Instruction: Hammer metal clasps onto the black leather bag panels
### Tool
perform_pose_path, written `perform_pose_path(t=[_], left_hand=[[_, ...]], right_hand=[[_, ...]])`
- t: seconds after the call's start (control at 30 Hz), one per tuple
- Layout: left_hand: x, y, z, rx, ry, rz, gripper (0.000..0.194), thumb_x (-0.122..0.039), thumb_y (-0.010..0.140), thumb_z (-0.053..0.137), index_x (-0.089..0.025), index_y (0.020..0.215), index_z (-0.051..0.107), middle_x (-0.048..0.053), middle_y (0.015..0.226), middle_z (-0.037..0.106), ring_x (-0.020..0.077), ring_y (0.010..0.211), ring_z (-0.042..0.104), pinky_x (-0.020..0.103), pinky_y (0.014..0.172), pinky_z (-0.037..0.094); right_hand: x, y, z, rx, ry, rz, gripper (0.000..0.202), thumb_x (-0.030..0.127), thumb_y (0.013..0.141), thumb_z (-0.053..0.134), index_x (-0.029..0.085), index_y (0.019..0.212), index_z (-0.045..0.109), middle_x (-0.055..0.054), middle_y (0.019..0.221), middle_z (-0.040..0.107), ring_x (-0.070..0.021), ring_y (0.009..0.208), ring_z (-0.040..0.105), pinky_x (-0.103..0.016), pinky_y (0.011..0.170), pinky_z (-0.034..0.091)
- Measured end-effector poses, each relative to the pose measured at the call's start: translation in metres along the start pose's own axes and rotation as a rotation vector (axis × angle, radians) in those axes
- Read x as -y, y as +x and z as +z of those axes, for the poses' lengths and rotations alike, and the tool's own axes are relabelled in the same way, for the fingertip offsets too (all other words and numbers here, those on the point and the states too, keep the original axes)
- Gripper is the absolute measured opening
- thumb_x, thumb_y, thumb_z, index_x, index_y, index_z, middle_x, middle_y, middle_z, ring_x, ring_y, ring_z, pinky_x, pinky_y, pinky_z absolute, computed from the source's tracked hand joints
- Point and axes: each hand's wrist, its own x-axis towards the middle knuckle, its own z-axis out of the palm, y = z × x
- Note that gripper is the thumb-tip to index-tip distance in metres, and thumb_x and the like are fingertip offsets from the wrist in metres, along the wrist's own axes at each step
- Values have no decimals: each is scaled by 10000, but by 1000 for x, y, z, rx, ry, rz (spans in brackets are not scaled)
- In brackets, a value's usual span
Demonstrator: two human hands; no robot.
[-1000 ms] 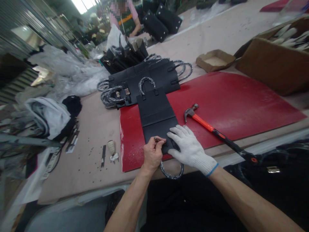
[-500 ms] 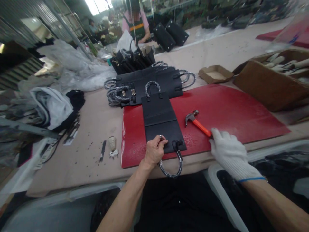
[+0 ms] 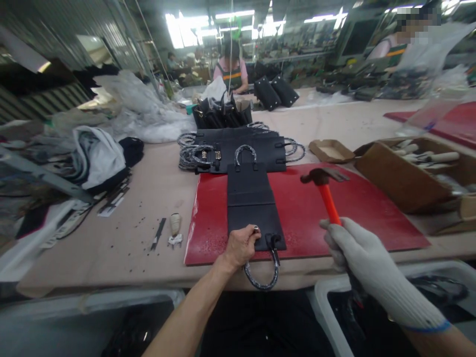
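Note:
My bare left hand [image 3: 241, 246] is closed around a small metal punch [image 3: 256, 228], whose round top shows above the fingers. It rests over the near end of a black leather bag panel [image 3: 249, 191]. Beside that hand, a wrapped handle [image 3: 266, 286] hangs from the panel over the table edge. In its white knit glove, my right hand [image 3: 357, 253] grips a claw hammer [image 3: 329, 201] by the orange shaft. The hammer is raised above the red board [image 3: 297, 198], with its head up. The punch's lower end is hidden by my fingers.
More black panels with wrapped handles [image 3: 245, 148] lie behind the board. At right stands a cardboard box [image 3: 401, 173] of pale-handled tools, near a small carton [image 3: 330, 150]. An awl-like tool [image 3: 174, 225] and a dark strip [image 3: 159, 234] lie left. A co-worker [image 3: 232, 74] sits across the table.
My right hand has lifted the hammer off the red board, swinging its head upward. My left hand stays on the panel with the punch. The camera view has tilted up.

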Motion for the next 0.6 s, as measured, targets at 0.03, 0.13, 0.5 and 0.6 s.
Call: perform_pose_path(t=[0.03,0.13,0.5,0.6], left_hand=[[2,0,1,-8,18,17,135,-198,982,557,-222,929,679,35,820,746,168,713,715,245,679,515],[6,-1,5,-28,46,53,123,-164,972,562,-209,929,668,31,815,745,160,705,717,233,673,509],[8,-3,4,-28,69,76,117,-178,990,556,-203,941,660,33,835,750,168,734,730,233,689,519],[10,-3,5,-32,74,104,127,-188,997,540,-200,967,663,35,827,751,171,731,732,236,678,518]], right_hand=[[12,-10,0,9,106,-42,392,570,984,449,218,1098,580,57,643,475,-144,459,480,-282,436,438],[35,-32,5,36,14,-214,342,546,996,486,227,949,600,27,639,547,-160,520,551,-288,502,462],[39,-42,12,-32,-347,-459,375,507,1053,356,250,928,598,5,599,604,-187,487,573,-314,541,433],[35,-39,12,12,-539,-469,377,501,1009,388,255,793,576,-22,564,603,-203,469,574,-312,493,400]])
